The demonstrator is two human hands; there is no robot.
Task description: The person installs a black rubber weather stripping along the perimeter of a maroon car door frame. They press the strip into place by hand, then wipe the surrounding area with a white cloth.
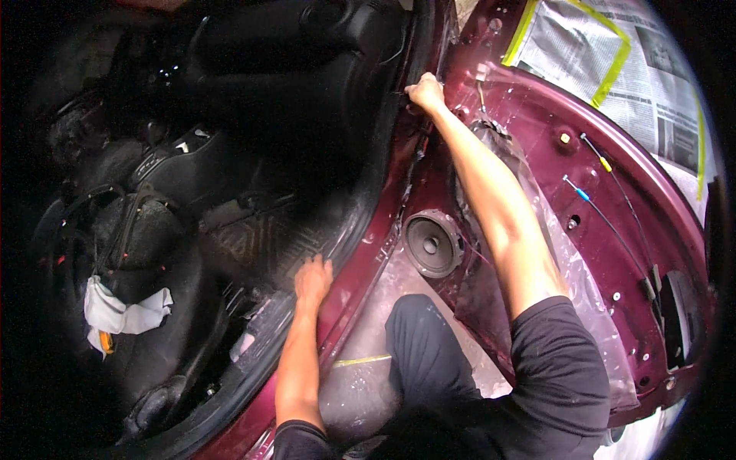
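My left hand (311,282) rests on the black sill trim (268,337) along the car's door opening, its fingers lying apart over the inner edge. Up at the front door pillar (399,165), my right hand (426,93) has its fingers curled in against the black rubber seal. Whatever lies within those fingers is hidden. Beneath my right forearm, a round black speaker (433,244) is set in the lower part of the opened maroon door (571,100). Clear plastic sheeting (571,261) hangs loosely from the door.
Two cables with a yellow sleeve (606,164) and a blue sleeve (582,195) run across the bare door. Newspaper (652,84) with yellow-green tape covers the window area. Inside the dark cabin stand a black seat (146,314), with a white cloth (126,308) on it, and a dashboard (291,100).
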